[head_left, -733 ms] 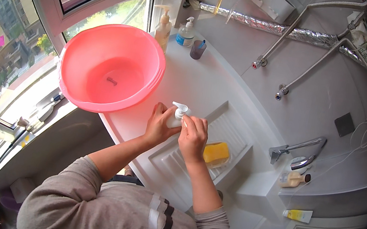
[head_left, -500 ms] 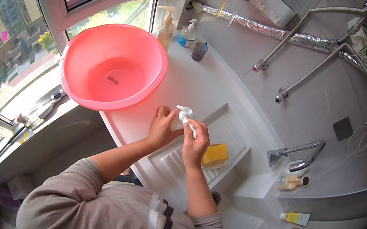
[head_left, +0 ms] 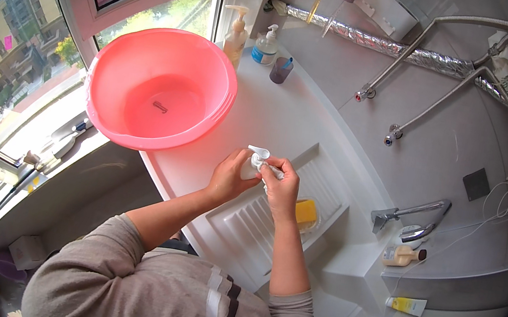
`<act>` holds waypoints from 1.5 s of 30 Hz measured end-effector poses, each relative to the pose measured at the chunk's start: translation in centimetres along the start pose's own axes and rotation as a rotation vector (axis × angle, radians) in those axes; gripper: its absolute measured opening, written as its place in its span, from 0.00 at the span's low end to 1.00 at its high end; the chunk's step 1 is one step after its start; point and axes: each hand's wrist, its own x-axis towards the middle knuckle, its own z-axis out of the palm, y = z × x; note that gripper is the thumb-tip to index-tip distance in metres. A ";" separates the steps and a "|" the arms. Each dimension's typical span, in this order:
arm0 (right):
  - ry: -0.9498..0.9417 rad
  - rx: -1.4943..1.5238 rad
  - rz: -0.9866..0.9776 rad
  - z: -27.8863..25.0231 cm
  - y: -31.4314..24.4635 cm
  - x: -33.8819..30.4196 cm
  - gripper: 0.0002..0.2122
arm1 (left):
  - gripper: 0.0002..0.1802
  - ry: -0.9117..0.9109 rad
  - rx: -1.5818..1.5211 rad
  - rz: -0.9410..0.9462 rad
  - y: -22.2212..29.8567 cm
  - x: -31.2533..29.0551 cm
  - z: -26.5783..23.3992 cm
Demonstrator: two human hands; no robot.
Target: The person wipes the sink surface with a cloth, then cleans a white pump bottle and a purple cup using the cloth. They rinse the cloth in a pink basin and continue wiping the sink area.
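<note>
Over the washboard side of the white sink (head_left: 231, 228), my left hand (head_left: 229, 174) is wrapped round a pale pump bottle (head_left: 248, 170). The bottle's white pump head sticks up above my fingers. My right hand (head_left: 284, 187) presses a small crumpled white cloth (head_left: 276, 172) against the bottle's neck, just below the pump. Most of the bottle's body is hidden by my left hand. A yellow sponge (head_left: 306, 213) lies on a small dish just right of my right forearm.
A large pink basin (head_left: 200, 118) stands at the left by the window. Two pump bottles, one amber (head_left: 234, 43) and one clear (head_left: 265, 46), and a dark cup (head_left: 280, 70) line the back. A faucet (head_left: 404, 212), a beige bottle (head_left: 401, 256) and a yellow tube (head_left: 406, 305) are at right.
My right hand has shifted slightly right and turned, with the white cloth now around the bottle's neck. The left hand still holds the bottle. The view has moved a little.
</note>
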 end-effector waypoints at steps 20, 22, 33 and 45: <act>-0.128 -0.015 0.168 -0.5 -1.6 3.6 0.06 | 0.34 -0.167 0.020 -0.079 -0.3 0.4 -0.9; -0.136 -0.027 0.194 -0.8 -2.1 2.9 0.06 | 0.37 -0.246 -0.006 -0.132 -0.6 0.5 -1.3; -0.402 0.038 0.159 -3.4 -1.2 3.1 0.05 | 0.40 -0.738 -0.312 -0.137 -1.0 3.9 -3.8; 0.067 -0.052 0.004 2.2 -0.9 -3.1 0.05 | 0.54 -0.182 0.048 -0.140 1.2 -1.8 -2.2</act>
